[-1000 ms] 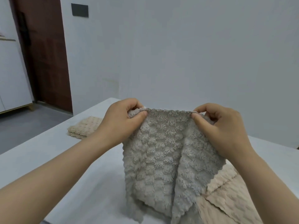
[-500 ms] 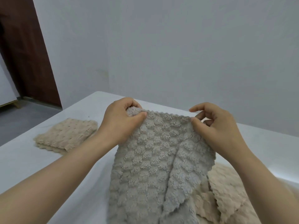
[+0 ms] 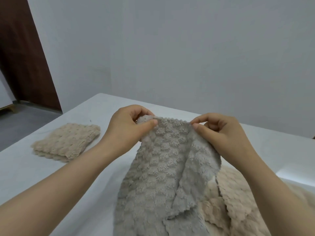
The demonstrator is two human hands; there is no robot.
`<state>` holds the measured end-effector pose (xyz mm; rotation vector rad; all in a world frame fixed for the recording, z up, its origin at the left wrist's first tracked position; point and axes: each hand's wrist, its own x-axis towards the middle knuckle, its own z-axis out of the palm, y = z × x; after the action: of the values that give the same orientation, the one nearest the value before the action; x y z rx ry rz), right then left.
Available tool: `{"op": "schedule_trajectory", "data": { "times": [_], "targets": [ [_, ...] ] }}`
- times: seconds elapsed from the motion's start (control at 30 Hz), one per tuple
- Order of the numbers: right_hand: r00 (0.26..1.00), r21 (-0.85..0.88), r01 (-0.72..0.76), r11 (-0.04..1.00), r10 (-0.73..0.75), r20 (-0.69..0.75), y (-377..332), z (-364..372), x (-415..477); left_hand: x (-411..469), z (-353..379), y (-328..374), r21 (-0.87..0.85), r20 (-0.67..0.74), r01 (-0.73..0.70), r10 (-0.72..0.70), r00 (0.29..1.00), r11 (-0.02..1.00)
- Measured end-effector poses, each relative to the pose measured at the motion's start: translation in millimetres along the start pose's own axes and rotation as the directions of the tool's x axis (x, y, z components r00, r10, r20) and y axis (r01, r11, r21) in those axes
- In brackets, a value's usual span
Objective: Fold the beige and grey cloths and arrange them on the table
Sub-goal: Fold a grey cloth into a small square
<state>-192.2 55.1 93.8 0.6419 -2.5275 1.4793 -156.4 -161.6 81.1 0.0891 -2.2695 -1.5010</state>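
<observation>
- The left hand grasps the upper left corner of the grey cloth, with the thumb pressed over the front of the fabric and the other fingers curled behind it.
- The right hand pinches the upper right corner of the same cloth between thumb and forefinger; its remaining fingers are loosely curled behind.
- The grey cloth is held up above the white bench, its scalloped top edge stretched between the two hands.
- From that edge the cloth hangs toward the person, and its right side folds inward, forming a long vertical crease.
- Its lower part drops to the bottom edge of the view, where it passes out of sight.
- Loose beige cloths lie heaped on the bench under and to the right of the grey one, partly covered by it and by the right forearm.
- A folded beige cloth rests flat on the left part of the bench, well apart from the hands.
- Behind the bench stands a pale wall, with a dark brown door at the far left.
</observation>
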Motion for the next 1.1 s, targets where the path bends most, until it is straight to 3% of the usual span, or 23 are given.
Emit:
{"op": "schedule_trajectory", "data": {
  "times": [0.1, 0.3, 0.43, 0.57, 0.7, 0.9, 1.0, 1.1],
  "targets": [
    [0.997, 0.160, -0.064, 0.985, 0.056, 0.051, -17, -4, -19, -21, -9, 9, -0.169, 0.030, 0.039, -0.034, 0.999, 0.985],
    [0.994, 0.271, -0.066, 0.960, 0.041, 0.099, -55, -10, -52, -57, -25, 28, -0.229, 0.024, -0.031, 0.038, 0.999, 0.973],
    [0.998, 0.212, 0.005, 0.977, -0.018, 0.060, -75, -14, -67, -72, -35, 43, -0.247, -0.027, -0.116, 0.113, 0.993, 0.962],
    [0.991, 0.030, 0.127, 0.991, -0.126, -0.043, -91, -20, -80, -84, -40, 63, -0.262, -0.035, -0.151, 0.147, 0.988, 0.953],
    [0.964, -0.157, 0.240, 0.958, -0.254, -0.076, -105, -25, -92, -94, -45, 76, -0.267, -0.038, -0.182, 0.178, 0.983, 0.947],
    [0.925, -0.303, 0.309, 0.901, -0.359, -0.123, -120, -25, -109, -114, -48, 85, -0.280, 0.006, -0.172, 0.181, 0.984, 0.945],
    [0.920, -0.268, 0.325, 0.907, -0.369, -0.132, -124, -23, -117, -124, -49, 85, -0.308, 0.045, -0.156, 0.178, 0.983, 0.938],
    [0.937, -0.122, 0.321, 0.939, -0.333, -0.104, -127, -21, -124, -133, -50, 86, -0.323, 0.051, -0.150, 0.175, 0.983, 0.935]
  ]
}}
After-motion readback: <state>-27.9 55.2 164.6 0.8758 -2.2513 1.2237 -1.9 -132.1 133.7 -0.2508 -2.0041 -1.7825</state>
